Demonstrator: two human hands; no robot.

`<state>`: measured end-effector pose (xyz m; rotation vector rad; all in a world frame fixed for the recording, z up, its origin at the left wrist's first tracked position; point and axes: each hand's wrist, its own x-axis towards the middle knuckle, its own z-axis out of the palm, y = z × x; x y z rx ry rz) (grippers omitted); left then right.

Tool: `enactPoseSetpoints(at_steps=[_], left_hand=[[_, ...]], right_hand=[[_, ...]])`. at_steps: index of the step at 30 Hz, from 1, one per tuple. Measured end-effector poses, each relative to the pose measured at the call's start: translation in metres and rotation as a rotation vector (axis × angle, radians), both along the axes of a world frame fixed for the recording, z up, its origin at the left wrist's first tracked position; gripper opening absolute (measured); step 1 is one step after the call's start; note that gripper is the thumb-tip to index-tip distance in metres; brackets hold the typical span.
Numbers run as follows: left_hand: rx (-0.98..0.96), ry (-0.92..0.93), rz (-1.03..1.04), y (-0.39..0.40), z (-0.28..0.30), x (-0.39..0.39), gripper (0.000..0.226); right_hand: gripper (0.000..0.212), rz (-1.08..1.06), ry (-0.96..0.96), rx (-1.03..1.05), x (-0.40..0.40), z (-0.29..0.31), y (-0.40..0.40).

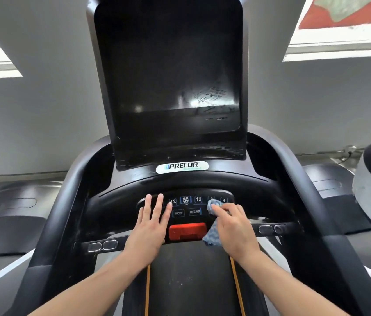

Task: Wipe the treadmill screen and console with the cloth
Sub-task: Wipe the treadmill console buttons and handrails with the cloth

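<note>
Two bare forearms reach up from the bottom edge toward the black console [123, 195]. At the left, the left hand [150, 226] lies flat on the button panel with its fingers straight and slightly spread, holding nothing; its fingertips sit just beside the "12" key and above the MODE button [178, 213]. At the right, the right hand [232, 226] has its fingers curled round a blue cloth [212, 236], pressing a bunched end of it onto the keys near the "4", while the rest of the cloth hangs beneath the palm beside the red stop button [187, 230]. Above the Precor badge [182, 166] rises the dark screen [168, 71], with smears showing in the glare at its lower right.
</note>
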<state>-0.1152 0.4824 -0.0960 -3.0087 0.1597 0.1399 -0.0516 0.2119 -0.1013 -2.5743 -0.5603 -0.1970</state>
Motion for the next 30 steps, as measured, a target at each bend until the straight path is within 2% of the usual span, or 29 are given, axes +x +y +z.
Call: enactPoseSetpoints(at_steps=[3,6,8,9,11,13,15,17,20,22,24,26,27,30], left_hand=[[-0.03,-0.008,0.003,0.002,0.0,-0.001,0.126],[-0.03,-0.025,-0.004,0.0,0.001,0.001,0.119],[-0.035,0.001,-0.013,0.0,0.009,0.001,0.108],[-0.075,0.017,-0.002,0.0,0.014,0.001,0.101],[-0.19,-0.064,0.008,-0.002,0.025,-0.004,0.083],[-0.362,-0.176,-0.011,-0.012,0.021,-0.02,0.058],[-0.491,-0.2,-0.06,-0.03,0.006,-0.046,0.038],[-0.542,-0.111,-0.056,-0.042,-0.011,-0.068,0.031],[-0.704,0.058,0.178,-0.04,-0.017,-0.08,0.026],[-0.875,0.139,0.416,-0.036,-0.006,-0.08,0.017],[-1.038,0.174,0.647,-0.03,-0.003,-0.081,0.015],[-1.241,0.156,0.853,-0.022,-0.008,-0.088,0.011],[-1.405,0.128,0.943,-0.02,-0.009,-0.092,0.01],[-1.917,-0.01,1.189,-0.019,0.001,-0.101,0.018]], right_hand=[[0.049,0.094,0.018,-0.094,-0.018,-0.017,0.008],[0.025,-0.046,0.307,0.113,-0.059,-0.021,0.01],[0.022,-0.204,0.566,0.279,-0.066,-0.019,0.01],[0.022,-0.263,0.636,0.341,-0.066,-0.018,0.01],[0.024,-0.356,0.598,0.461,-0.061,-0.003,0.011],[0.025,-0.405,0.46,0.505,-0.053,0.008,0.015],[0.026,-0.366,0.307,0.428,-0.048,0.008,0.025],[0.026,-0.233,0.244,0.322,-0.044,0.003,0.046],[0.036,0.037,0.171,0.056,-0.051,-0.016,0.089],[0.042,0.147,0.175,-0.015,-0.059,-0.023,0.117],[0.03,0.231,0.26,-0.022,-0.065,-0.021,0.141],[0.017,0.258,0.459,0.055,-0.067,-0.011,0.156],[0.016,0.213,0.562,0.134,-0.066,-0.005,0.158],[0.023,0.047,0.812,0.363,-0.065,0.009,0.144]])
